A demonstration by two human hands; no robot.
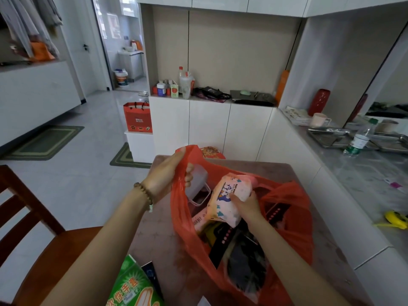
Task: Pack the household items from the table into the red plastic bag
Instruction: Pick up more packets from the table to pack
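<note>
The fingers of the right hand (247, 206) are curled around the lower edge of a soft pack of baby wipes (229, 199), thumb on its printed face, holding it tilted inside the mouth of the red plastic bag (293, 228). Just under those fingers lie things already in the bag: a pink packet with a barcode (199, 219) to their left and a heap of dark, black items (245, 261) below them towards the person. Across the opening, the left hand (167, 175) is clenched on the bag's far-left handle, bunching the red plastic in its fist and lifting that side up; a beaded bracelet (144, 193) sits on its wrist. Between the two hands, touching the left fingertips through the plastic, is a cloudy white box with a wire handle (196, 182), inside the bag. The bag stands open on the brownish table (167, 250). Nearer the person than the left hand, at the table's edge, lie a green packet (130, 286) and a dark booklet (152, 274) beside it, both outside the bag. Left of that arm stands a wooden chair (33, 228). Well off to the right of the right hand runs a grey counter (364, 180) with a water bottle (359, 140) and a yellow tape measure (397, 219).
</note>
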